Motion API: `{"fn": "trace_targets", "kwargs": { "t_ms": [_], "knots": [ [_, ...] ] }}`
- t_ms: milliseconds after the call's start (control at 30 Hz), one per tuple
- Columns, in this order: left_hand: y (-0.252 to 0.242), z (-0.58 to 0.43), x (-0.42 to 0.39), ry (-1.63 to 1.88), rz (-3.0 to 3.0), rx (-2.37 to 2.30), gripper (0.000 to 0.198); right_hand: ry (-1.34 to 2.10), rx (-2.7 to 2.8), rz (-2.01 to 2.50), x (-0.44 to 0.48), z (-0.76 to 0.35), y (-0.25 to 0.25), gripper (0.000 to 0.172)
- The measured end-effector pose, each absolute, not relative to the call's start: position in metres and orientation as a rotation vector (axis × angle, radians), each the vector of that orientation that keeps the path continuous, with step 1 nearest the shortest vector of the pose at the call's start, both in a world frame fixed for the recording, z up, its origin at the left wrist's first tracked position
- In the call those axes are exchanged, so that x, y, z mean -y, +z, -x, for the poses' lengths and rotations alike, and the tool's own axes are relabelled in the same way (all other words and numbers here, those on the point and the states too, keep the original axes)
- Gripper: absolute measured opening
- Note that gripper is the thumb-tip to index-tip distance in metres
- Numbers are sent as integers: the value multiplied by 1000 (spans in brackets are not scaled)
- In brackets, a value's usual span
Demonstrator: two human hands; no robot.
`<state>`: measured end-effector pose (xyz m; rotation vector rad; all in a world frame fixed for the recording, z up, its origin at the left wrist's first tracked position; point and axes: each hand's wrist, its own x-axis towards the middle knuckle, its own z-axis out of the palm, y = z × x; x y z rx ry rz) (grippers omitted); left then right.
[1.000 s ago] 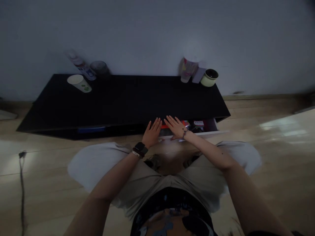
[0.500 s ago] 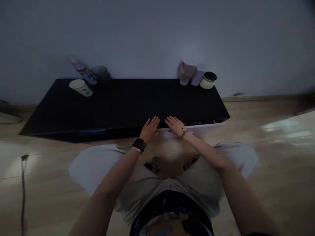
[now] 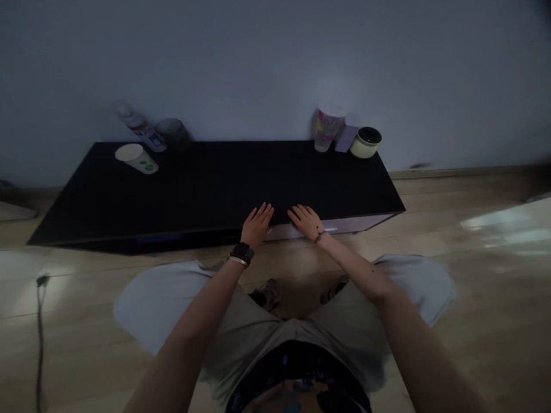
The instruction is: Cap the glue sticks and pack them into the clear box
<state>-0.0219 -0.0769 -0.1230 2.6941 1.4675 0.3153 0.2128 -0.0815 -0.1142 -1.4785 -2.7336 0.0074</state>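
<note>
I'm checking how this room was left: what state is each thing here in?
left hand: open, flat, fingers spread, holding nothing
right hand: open, flat, fingers spread, holding nothing
white drawer: shut
black cabinet: top bearing cups
paper cup: lying on its side
printed plastic cup: upright
cream pot: upright, uncovered
bottle: tilted

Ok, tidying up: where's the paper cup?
Head view: the paper cup lies on its side at the back left of the black cabinet top, in front of a dark jar.
</note>
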Motion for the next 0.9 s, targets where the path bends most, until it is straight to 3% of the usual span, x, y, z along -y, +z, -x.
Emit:
{"fn": "trace_targets", "kwargs": {
  "t_ms": [567,800,900],
  "knots": [
    [-127,16,74,385,-2630,-1513,59,-128,2668,1479,78,-210,-136,45],
    [-95,-2,80,61,-2640,-1579,60,14,2790,1578,90,-202,-101,52],
    [-66,-2,79,-153,-2569,-1452,65,289,2923,1644,94,-205,-64,70]
  ]
}}
